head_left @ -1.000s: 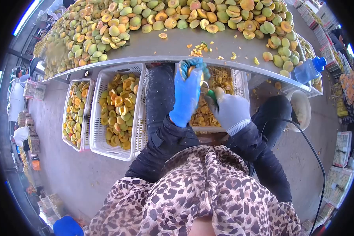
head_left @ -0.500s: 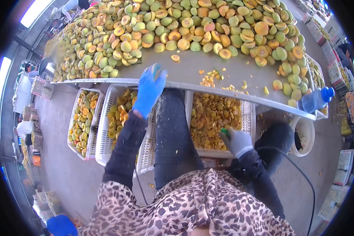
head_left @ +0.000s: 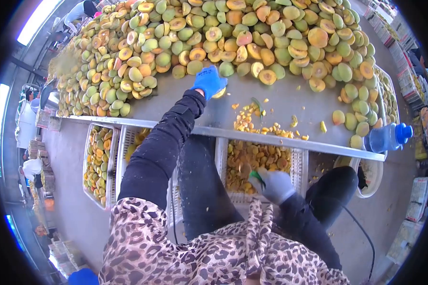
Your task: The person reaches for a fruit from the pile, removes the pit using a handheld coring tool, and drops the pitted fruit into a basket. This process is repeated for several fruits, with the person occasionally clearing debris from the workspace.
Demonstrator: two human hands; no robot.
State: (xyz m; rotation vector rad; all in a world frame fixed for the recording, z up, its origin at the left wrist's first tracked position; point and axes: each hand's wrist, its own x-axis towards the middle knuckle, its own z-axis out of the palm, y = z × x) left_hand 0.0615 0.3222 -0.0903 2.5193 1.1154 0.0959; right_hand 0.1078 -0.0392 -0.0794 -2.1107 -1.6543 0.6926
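My left hand [head_left: 209,82], in a blue glove, reaches over the metal table [head_left: 176,107] at the front of the fruit heap. Its fingers curl down over a peach half [head_left: 219,93], whose yellow edge shows beneath the glove. My right hand [head_left: 277,185], in a grey-white glove, is closed around a green-handled tool [head_left: 257,177] above my lap. The tool's working end is blurred. Below the table edge, near that hand, stands a white crate [head_left: 298,166] full of orange-yellow fruit scraps.
A large heap of halved peaches [head_left: 252,28] covers the table's far side. Yellow scraps [head_left: 252,118] lie near its front edge, left of a blue bottle [head_left: 387,137]. More crates [head_left: 99,161] and a white bucket [head_left: 370,178] stand below. A black cord [head_left: 366,237] hangs at right.
My left hand has moved forward from the table edge onto the loose peach half. My right hand has shifted slightly left and toward my body with the tool. The view has tilted forward.
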